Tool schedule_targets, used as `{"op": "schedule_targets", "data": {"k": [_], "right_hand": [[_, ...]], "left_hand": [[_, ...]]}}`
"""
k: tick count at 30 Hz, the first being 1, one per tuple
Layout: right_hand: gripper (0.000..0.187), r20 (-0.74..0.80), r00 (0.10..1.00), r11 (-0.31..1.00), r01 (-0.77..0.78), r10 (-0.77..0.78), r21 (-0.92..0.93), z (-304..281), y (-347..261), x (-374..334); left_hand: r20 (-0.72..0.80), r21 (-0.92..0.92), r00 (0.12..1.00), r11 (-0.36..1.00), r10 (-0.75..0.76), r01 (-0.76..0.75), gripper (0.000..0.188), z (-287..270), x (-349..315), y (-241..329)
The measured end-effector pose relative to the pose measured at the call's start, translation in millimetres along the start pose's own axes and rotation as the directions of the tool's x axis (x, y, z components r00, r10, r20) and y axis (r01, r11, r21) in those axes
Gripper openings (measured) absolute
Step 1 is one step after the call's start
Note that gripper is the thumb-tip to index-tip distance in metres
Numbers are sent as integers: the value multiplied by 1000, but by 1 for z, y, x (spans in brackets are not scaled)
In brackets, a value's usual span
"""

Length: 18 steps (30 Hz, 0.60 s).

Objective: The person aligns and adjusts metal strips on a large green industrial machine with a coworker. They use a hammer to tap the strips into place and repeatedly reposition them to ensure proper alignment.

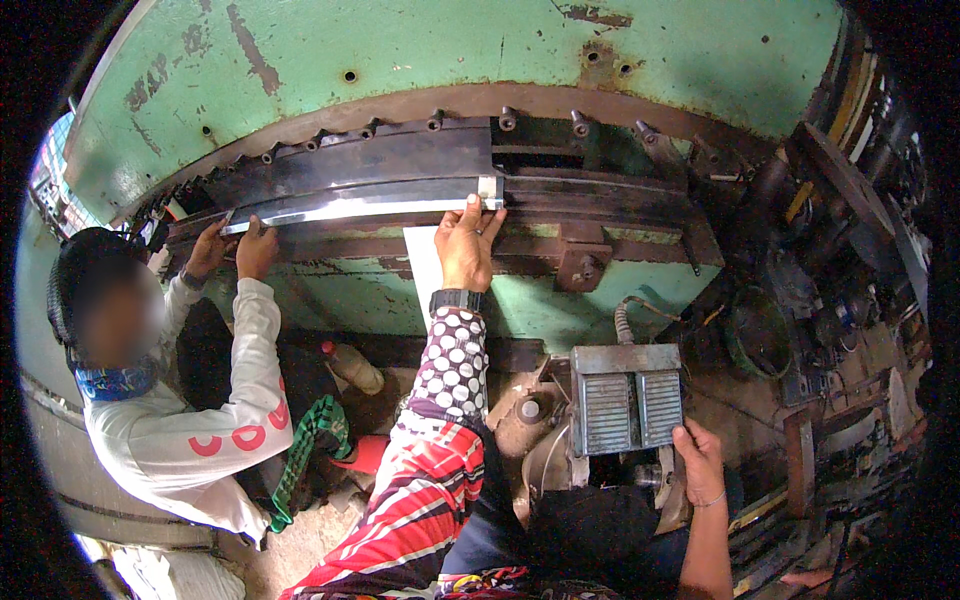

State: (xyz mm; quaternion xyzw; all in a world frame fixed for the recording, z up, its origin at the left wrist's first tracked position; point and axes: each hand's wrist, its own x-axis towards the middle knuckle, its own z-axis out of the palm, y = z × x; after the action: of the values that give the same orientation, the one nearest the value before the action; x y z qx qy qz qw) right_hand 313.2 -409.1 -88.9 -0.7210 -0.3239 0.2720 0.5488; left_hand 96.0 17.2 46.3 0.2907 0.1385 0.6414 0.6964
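In the head view, the person's left hand (466, 246) reaches up to a long, narrow, bright silvery metal strip (350, 211). Its grip pinches the strip near the right-hand end, thumb laid on top; fingers beneath are partly hidden. From this grip the strip runs away to the left, its long axis lying crosswise, the far end sitting slightly lower. It looks straight-edged and polished, with a white glare along its middle and a duller tone toward the left. A small pale square piece (487, 187) sits just beyond the thumb, at the strip's right end.

At the far end, well left of the grip, a co-worker's two hands (257, 250) are at the strip. Just beyond the strip stands a dark, flat metal plate (390, 152), below a worn green painted machine body (480, 50). A white sheet (424, 262) hangs just left of the wrist.

Below and to the right of the left grip, the person's right hand (703, 462) is at the lower right corner of a grey-blue ribbed metal double pedal (606, 412). Its fingers are bent and the thumb meets the edge; I cannot tell whether this grip closes on it.
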Motion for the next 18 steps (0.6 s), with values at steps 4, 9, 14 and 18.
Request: {"op": "schedule_targets", "data": {"k": [4,9,14,18], "right_hand": [[40,-25,1000,1000,-4,4,-11,-3,9,1],[41,-7,1000,1000,14,-14,-6,-1,6,2],[42,-9,1000,1000,15,-15,-20,0,3,0],[42,26,1000,1000,12,-12,-2,2,-6,-2]], "left_hand": [[-9,-26,1000,1000,3,-4,19,0,1,-1],[22,18,1000,1000,2,-2,32,-3,2,-1],[22,16,1000,1000,-8,8,32,-4,3,-4],[28,19,1000,1000,-7,6,31,-5,3,-2]]}}
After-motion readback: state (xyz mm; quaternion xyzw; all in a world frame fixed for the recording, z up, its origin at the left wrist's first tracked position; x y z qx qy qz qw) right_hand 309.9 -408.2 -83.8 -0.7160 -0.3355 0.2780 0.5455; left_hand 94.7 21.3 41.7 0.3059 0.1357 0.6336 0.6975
